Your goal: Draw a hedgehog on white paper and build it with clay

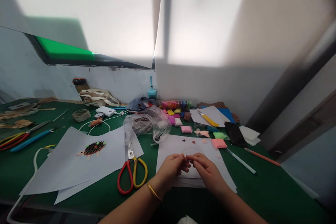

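Note:
My left hand (173,166), a gold bangle on its wrist, and my right hand (207,170) meet fingertip to fingertip above a sheet of white paper (168,147). Both are closed in a pinch; whatever lies between the fingers is too small to make out. Under the fingers shows a faint round transparent disc (195,148). Small bits of clay lie beyond the hands: a dark one (183,140), a brown one (193,142) and a pale pink one (204,141). At the sheet's right edge rests a salmon-pink clay packet (219,143).
Scissors (131,171) with red and yellow handles lie left of my hands. Farther left, a hedgehog-like clay figure (93,148) sits on paper. Behind are plastic bags (147,122), colourful clay packets (172,119), a yellow cutter (208,118) and a dark phone (235,133). Pens lie right.

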Demonstrator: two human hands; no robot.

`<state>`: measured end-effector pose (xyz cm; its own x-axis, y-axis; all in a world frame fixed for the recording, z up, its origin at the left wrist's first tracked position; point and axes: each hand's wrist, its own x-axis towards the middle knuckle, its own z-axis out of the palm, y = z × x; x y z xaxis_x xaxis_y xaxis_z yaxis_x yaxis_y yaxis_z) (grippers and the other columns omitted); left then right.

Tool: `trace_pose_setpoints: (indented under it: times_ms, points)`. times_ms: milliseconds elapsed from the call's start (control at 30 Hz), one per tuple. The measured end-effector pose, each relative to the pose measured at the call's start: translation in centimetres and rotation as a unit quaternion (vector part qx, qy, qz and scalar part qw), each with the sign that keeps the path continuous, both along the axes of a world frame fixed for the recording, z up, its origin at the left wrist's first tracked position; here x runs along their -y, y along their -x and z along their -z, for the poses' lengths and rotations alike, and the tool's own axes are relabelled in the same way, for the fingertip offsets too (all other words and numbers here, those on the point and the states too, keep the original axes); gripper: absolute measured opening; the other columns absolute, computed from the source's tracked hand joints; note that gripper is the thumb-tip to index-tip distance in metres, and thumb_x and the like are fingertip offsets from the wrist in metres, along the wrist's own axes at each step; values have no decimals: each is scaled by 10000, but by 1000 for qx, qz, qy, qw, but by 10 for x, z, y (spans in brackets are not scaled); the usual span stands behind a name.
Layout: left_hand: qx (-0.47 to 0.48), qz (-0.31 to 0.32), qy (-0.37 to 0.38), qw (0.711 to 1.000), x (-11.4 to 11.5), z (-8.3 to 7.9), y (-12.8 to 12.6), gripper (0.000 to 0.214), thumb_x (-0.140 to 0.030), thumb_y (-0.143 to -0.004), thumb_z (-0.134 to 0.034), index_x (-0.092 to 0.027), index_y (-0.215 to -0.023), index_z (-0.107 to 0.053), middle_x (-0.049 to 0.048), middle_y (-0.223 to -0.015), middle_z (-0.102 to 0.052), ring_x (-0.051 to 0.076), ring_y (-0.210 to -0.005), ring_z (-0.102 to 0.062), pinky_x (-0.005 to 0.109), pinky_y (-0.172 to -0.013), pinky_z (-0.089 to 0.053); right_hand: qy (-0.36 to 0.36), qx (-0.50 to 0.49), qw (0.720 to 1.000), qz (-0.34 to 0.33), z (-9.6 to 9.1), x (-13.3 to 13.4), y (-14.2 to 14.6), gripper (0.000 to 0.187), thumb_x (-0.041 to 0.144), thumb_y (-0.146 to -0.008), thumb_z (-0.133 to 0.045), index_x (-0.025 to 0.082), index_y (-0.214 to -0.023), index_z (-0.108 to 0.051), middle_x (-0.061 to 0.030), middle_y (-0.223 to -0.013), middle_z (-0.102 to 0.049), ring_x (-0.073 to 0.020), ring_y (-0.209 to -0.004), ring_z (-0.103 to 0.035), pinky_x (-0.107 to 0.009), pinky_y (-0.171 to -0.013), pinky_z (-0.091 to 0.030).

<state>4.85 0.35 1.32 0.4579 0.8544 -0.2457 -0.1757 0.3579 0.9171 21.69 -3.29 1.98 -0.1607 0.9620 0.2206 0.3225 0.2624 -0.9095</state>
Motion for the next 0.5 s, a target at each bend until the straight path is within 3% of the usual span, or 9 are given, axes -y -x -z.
trace_pose_setpoints:
  times_ms: [233, 400, 500]
  points:
    - [-76, -4, -71, 995, -2, -2, 1, 369, -494, -710, -689, -135, -778, -633, 43, -747, -661, 133, -625, -569, 240, -569, -322, -1, 12, 1000, -6, 1, 1, -4, 311, 326, -920, -453, 250, -1112, -685, -56, -999, -622, -203, -956, -598, -331, -867, -472]
    - [-138, -39, -142, 979, -9, -3, 4, 258, -391, -786, -570, -142, -765, -635, 36, -710, -652, 159, -655, -581, 281, -655, -432, 0, 42, 996, 74, 2, -7, -21, 347, 384, -927, -414, 226, -1101, -669, -73, -1032, -618, -215, -977, -593, -338, -872, -472]
    - [-230, -37, -205, 950, -12, -3, 8, 239, -370, -797, -551, -154, -792, -652, 34, -741, -657, 172, -693, -586, 276, -642, -431, -11, 101, 989, 110, 7, -14, -35, 356, 395, -920, -401, 225, -1083, -669, -78, -1046, -625, -226, -1005, -588, -351, -886, -463]
